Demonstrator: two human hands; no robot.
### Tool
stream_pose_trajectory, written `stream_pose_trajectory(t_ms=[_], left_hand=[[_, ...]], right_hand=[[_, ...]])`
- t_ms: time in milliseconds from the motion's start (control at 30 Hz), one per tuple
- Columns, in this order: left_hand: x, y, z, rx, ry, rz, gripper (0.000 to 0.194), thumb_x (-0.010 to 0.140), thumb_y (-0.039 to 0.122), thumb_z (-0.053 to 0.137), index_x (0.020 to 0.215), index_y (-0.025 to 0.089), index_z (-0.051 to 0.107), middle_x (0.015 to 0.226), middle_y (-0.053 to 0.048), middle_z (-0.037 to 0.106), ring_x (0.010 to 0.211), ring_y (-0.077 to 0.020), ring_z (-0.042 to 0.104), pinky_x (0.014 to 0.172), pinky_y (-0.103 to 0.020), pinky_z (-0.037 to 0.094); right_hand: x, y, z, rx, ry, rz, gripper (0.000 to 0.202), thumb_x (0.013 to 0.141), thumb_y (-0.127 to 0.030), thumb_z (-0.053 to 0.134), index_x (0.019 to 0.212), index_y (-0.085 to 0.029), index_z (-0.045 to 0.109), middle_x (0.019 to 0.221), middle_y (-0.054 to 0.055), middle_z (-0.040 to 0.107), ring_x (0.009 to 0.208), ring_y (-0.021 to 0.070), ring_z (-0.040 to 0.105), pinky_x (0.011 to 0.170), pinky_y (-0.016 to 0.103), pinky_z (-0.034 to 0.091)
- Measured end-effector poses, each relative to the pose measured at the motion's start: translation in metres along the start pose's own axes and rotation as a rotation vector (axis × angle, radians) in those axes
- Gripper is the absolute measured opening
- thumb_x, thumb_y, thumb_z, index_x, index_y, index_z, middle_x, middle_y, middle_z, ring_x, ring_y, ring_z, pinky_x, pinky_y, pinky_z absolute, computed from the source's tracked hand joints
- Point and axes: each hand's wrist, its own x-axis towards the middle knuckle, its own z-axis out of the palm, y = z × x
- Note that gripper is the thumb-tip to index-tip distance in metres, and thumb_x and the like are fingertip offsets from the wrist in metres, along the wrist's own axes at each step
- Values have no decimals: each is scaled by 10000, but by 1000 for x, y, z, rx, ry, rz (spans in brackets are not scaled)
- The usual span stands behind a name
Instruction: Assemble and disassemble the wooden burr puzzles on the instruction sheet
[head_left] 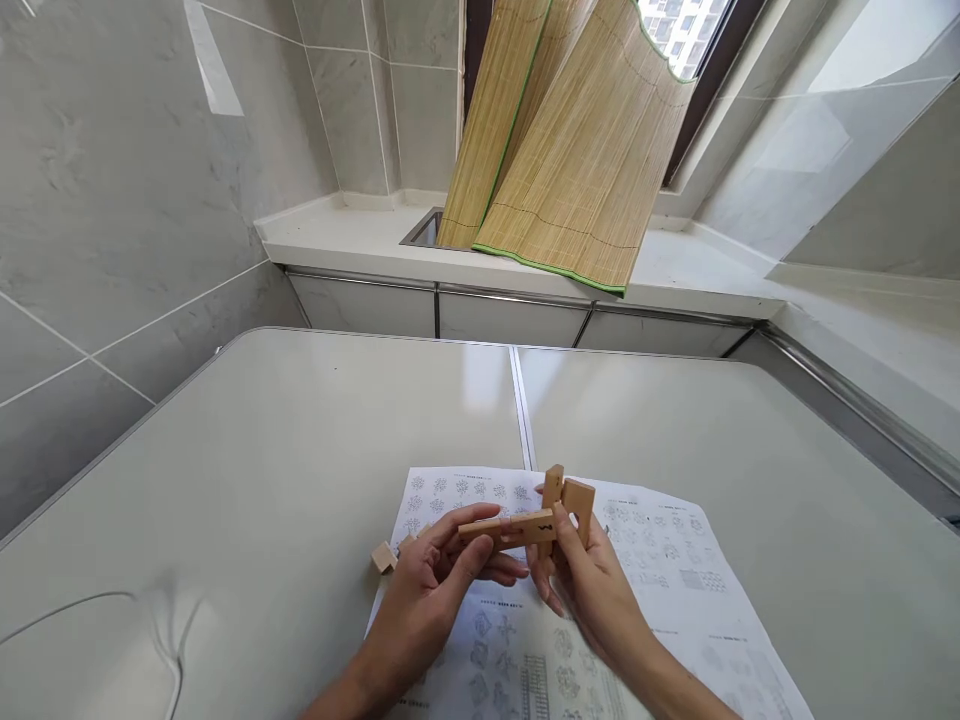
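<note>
Between thumb and fingers, my left hand (442, 570) grips one end of a long notched wooden puzzle piece (510, 530) with a dark mark near its right end. My right hand (581, 570) is closed around upright wooden puzzle pieces (577, 498), its thumb against the place where the long piece meets them. The pieces touch and stand roughly crosswise to each other; how they interlock is hidden by the fingers. Beneath both hands lies a printed instruction sheet (660, 540) with small diagrams. Another wooden piece (385, 558) rests just left of my left hand, partly covered by it.
The pale table (300, 430) has a seam (523, 400) across it. A white cable (176, 670) lies at the lower left. Beyond the table is a white counter (360, 235) with a sink (426, 228), partly covered by a bamboo mat (577, 150) below a window.
</note>
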Motion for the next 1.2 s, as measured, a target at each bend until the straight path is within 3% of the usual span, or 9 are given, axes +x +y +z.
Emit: stream_pose_trajectory(t_ms=[100, 167, 267, 367, 500, 700, 933, 1067, 1200], left_hand=[[-1, -7, -1, 115, 56, 73, 462, 990, 566, 661, 1246, 182, 687, 961, -91, 828, 856, -255, 816, 855, -404, 669], [-3, -12, -2, 234, 51, 136, 389, 1044, 518, 589, 1242, 195, 675, 944, -76, 821, 777, -221, 803, 770, -353, 662], [-6, -19, -5, 462, -7, 224, 291, 1089, 446, 516, 1203, 219, 659, 873, -34, 795, 666, -166, 748, 676, -288, 607], [-7, -21, -6, 583, -34, 260, 254, 1104, 420, 485, 1112, 222, 643, 806, -4, 749, 588, -127, 661, 641, -261, 549], [-4, -18, -3, 418, 1, 196, 290, 1112, 453, 457, 1110, 213, 620, 829, 0, 717, 527, -95, 598, 567, -233, 514], [-2, -8, 0, 214, 84, 117, 314, 1082, 483, 524, 1140, 189, 619, 930, -45, 757, 554, -120, 669, 581, -263, 558], [-4, -6, 1, 161, 99, 104, 356, 1060, 516, 553, 1154, 181, 627, 951, -68, 783, 587, -146, 711, 625, -294, 603], [-4, -6, 3, 80, 111, 87, 405, 1042, 558, 561, 1165, 176, 615, 926, -61, 764, 589, -162, 720, 617, -311, 614], [-5, -3, 6, 19, 114, 66, 414, 1032, 572, 573, 1161, 181, 617, 913, -48, 753, 606, -167, 728, 645, -322, 626]], right_hand=[[1, 1, -3, -46, 12, -48, 412, 1001, -617, 652, 1034, -206, 651, 708, -22, 633, 532, 125, 542, 508, 249, 473], [0, 1, -5, -108, 34, -72, 430, 1011, -613, 640, 1159, -212, 685, 738, -11, 646, 647, 159, 588, 676, 296, 535], [-5, 0, -7, -242, 30, -105, 563, 1011, -643, 616, 1395, -233, 656, 766, 2, 663, 799, 208, 629, 883, 371, 536], [-9, -1, -8, -319, 20, -105, 611, 1002, -674, 599, 1434, -248, 670, 768, 15, 674, 832, 236, 654, 936, 416, 533], [-9, -3, -7, -365, 88, -112, 594, 956, -687, 658, 1351, -253, 746, 837, 46, 723, 1003, 291, 689, 1028, 430, 512], [-8, -5, -5, -386, 214, -124, 594, 892, -722, 710, 1252, -256, 788, 1149, 86, 770, 1229, 335, 645, 1125, 467, 476], [-13, -3, -3, -374, 207, -84, 615, 908, -632, 749, 1415, -287, 702, 1165, 66, 811, 1150, 341, 722, 1110, 531, 510], [-16, -1, -2, -362, 206, -138, 542, 952, -562, 733, 1429, -307, 690, 1347, 55, 760, 1200, 325, 734, 1115, 513, 536], [-19, 3, -1, -424, 163, -275, 455, 1003, -469, 694, 1435, -326, 687, 1388, 45, 740, 1170, 310, 760, 1065, 498, 595]])
